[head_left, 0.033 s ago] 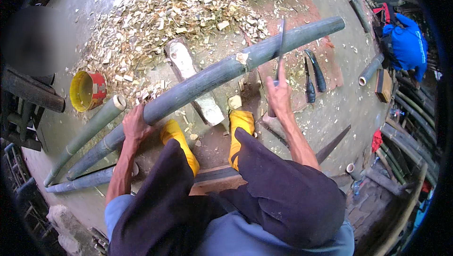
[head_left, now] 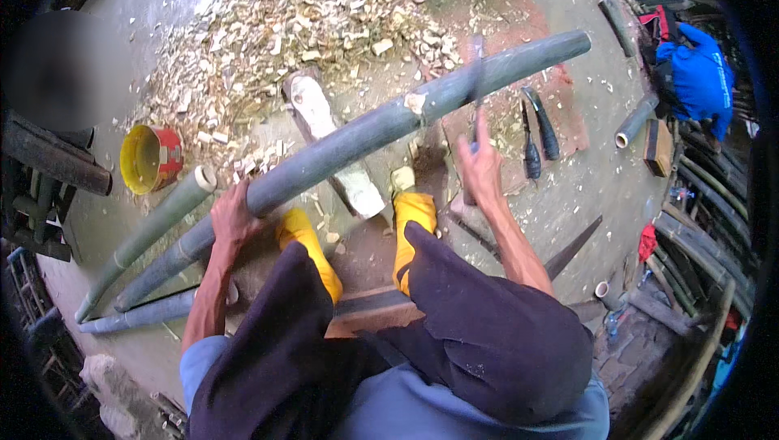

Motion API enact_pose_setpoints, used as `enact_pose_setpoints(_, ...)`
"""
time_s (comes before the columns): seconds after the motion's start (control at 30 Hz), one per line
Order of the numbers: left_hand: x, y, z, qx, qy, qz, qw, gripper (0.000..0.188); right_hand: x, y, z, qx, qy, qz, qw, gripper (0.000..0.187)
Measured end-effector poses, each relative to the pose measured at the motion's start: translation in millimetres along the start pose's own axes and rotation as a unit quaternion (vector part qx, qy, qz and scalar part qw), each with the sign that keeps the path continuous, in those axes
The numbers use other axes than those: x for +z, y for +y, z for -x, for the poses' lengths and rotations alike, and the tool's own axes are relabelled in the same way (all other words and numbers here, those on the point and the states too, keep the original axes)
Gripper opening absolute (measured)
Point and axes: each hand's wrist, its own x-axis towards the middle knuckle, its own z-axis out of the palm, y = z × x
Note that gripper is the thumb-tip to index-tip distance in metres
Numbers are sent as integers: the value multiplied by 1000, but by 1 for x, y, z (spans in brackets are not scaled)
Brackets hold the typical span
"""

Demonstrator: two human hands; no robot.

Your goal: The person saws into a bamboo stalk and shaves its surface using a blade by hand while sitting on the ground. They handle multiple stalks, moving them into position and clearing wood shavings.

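A long dark bamboo pole slants from the lower left to the upper right, lying over a pale-faced wooden block. My left hand is wrapped round the pole near its lower part. In my right hand is the handle of a long knife, index finger stretched along it. The blade crosses the pole's upper half and looks blurred; whether it touches the bamboo I cannot tell. My feet, in yellow footwear, stand below the pole. To the right of the knife lie two dark-handled blade tools.
Wood chips cover the floor beyond the pole. A red and yellow bucket and a greenish bamboo length are at the left. A pointed blade lies by my right forearm. A person in blue is at the far right.
The knife blade has shifted slightly left and its tip slightly down, with my right hand nearly in place. My left hand stays on the bamboo pole.
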Motion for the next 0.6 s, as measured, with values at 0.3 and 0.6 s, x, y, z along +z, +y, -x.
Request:
enact_pose_setpoints(0.3,6,-2,-2,-20,-27,5,999,71,35,-9,28,-13,-106,11,994,66)
enact_pose_setpoints(0.6,9,-9,4,-13,-18,19,1000,67,20,1,12,-75,14,26,997,68)
